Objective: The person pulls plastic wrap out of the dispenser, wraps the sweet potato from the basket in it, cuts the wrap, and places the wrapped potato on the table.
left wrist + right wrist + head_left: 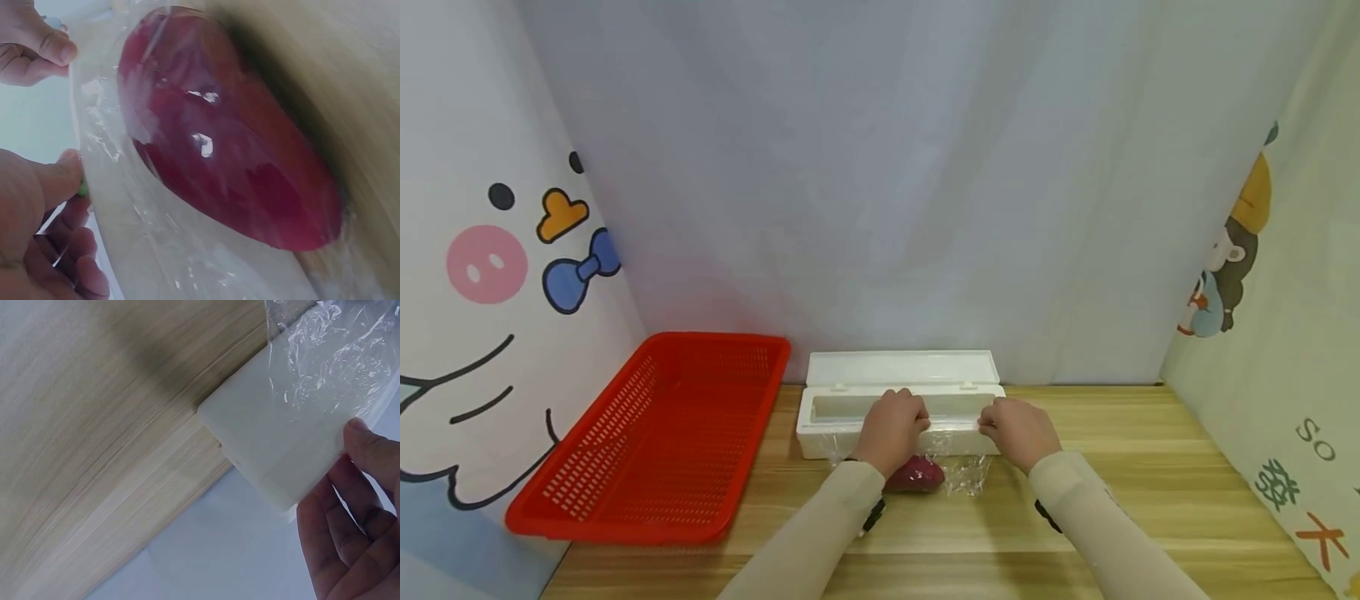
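A long white plastic-wrap box (880,443) stands with its lid (902,367) raised at the back. My left hand (891,429) is at the front rim, its thumb and fingers pinching a small green piece (83,188) there. Farther right along that rim, my right hand (1021,429) grips the box's front wall, thumb outside and fingers behind it, by the edge of the film. Clear plastic wrap (331,359) hangs down the box front. Under the wrap lies a smooth, dark red, oblong thing (219,137), partly hidden by my left hand in the head view.
A red perforated plastic basket (715,433) is on the left side of the wooden table (1120,492). Behind the box hangs a pale curtain (880,208). Printed cloth with cartoon figures (487,264) hangs at both sides.
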Available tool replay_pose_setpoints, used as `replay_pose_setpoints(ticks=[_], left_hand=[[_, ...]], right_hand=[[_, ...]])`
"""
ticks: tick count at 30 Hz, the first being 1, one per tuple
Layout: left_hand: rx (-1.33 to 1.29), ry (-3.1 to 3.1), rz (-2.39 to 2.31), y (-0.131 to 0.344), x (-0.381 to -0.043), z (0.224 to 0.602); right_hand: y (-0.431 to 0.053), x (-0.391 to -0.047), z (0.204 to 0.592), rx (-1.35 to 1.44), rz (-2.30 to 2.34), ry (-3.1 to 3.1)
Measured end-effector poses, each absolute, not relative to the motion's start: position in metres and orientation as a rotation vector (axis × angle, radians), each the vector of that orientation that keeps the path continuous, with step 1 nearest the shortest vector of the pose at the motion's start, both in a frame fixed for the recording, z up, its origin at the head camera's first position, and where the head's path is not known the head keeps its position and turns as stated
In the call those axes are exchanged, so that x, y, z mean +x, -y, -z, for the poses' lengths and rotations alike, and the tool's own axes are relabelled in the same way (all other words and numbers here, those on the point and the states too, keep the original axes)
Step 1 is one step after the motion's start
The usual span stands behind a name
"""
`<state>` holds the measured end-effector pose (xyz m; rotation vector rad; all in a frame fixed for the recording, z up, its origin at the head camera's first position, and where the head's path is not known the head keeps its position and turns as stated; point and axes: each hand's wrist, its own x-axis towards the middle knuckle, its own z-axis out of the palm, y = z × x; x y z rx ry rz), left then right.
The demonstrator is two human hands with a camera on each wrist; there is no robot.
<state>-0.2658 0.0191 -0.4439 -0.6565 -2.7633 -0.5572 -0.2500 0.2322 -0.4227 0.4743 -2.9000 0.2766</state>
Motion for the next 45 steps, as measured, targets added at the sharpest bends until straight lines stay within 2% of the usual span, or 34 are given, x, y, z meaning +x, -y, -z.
replay_pose_setpoints(ticks=[45], left_hand=[[-0.491,2.682,0.681,0.062,-0.254,0.457]], right_hand=[[-0.229,-0.247,0.424,0.430,-0.323,2.918]])
